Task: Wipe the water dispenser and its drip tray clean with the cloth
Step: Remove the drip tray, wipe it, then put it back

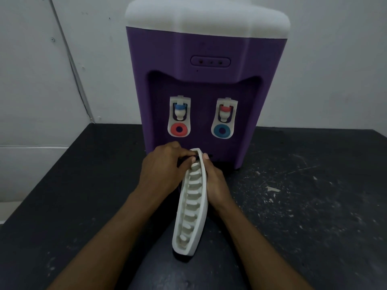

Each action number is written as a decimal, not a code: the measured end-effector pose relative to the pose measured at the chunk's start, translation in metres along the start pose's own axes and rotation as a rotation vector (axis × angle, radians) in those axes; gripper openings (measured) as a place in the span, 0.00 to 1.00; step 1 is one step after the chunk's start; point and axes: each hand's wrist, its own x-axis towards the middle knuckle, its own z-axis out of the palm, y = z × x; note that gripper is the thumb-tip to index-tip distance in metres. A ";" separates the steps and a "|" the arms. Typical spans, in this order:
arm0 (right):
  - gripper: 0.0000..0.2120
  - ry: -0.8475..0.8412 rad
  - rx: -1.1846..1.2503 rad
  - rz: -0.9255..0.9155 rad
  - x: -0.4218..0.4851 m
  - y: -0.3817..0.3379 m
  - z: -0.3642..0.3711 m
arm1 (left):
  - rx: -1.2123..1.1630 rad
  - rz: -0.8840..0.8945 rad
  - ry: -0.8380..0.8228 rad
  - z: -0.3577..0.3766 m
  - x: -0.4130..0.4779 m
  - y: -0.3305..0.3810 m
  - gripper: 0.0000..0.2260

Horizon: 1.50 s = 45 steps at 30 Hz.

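Drip tray [191, 208] off water dispenser [206, 91], held on edge at frame centre. Left hand [162, 171] fingers curled over tray's top end; right hand [215, 185] flat against its back. Cloth not visible; both still need wiping.

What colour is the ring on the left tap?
Red ring, under a blue-capped tap; seen in the head view.

**Dim corner, scuffed black table**

A black table [314, 195] fills the lower view, its top scratched and flecked with pale chips and dust. Behind it rises a plain pale-grey wall [335, 70]. At left, a thin dark cable [71, 63] runs diagonally down the wall to the table's back edge. Light is low and even.
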 end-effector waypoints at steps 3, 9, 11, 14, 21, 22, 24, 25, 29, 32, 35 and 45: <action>0.24 0.023 0.020 0.017 0.001 -0.001 -0.002 | -0.065 0.001 0.123 0.006 -0.004 0.005 0.07; 0.25 0.070 0.110 0.051 0.004 0.000 -0.005 | -0.226 0.010 0.101 0.009 -0.006 0.008 0.06; 0.26 0.076 0.110 0.049 0.005 0.001 -0.004 | -0.223 0.000 0.010 0.008 -0.004 0.006 0.07; 0.28 0.072 0.105 0.034 0.006 0.002 -0.003 | -0.166 0.018 -0.070 0.007 -0.004 0.008 0.09; 0.28 0.038 0.042 0.034 0.001 0.001 -0.001 | -0.014 -0.028 -0.237 -0.004 -0.002 0.006 0.11; 0.27 0.035 0.022 0.031 0.000 0.001 0.000 | 0.094 -0.020 -0.234 -0.007 -0.003 0.008 0.11; 0.25 0.034 0.010 0.023 -0.003 -0.001 -0.001 | 0.180 -0.029 -0.213 -0.011 -0.003 0.012 0.11; 0.25 0.033 0.016 0.020 -0.004 -0.001 -0.001 | 0.188 -0.044 -0.206 -0.012 -0.003 0.013 0.11; 0.25 0.039 0.020 0.015 -0.005 -0.002 -0.002 | 0.255 -0.045 -0.156 -0.011 -0.004 0.020 0.12; 0.26 0.034 0.035 0.013 -0.004 -0.001 -0.002 | 0.207 0.038 -0.163 -0.007 -0.004 0.019 0.10; 0.27 0.028 0.064 0.013 -0.003 -0.001 -0.002 | -0.122 0.003 -0.242 -0.009 -0.001 0.009 0.09; 0.26 0.052 0.084 -0.004 0.001 0.001 -0.002 | 0.165 -0.066 -0.076 -0.004 -0.002 0.013 0.10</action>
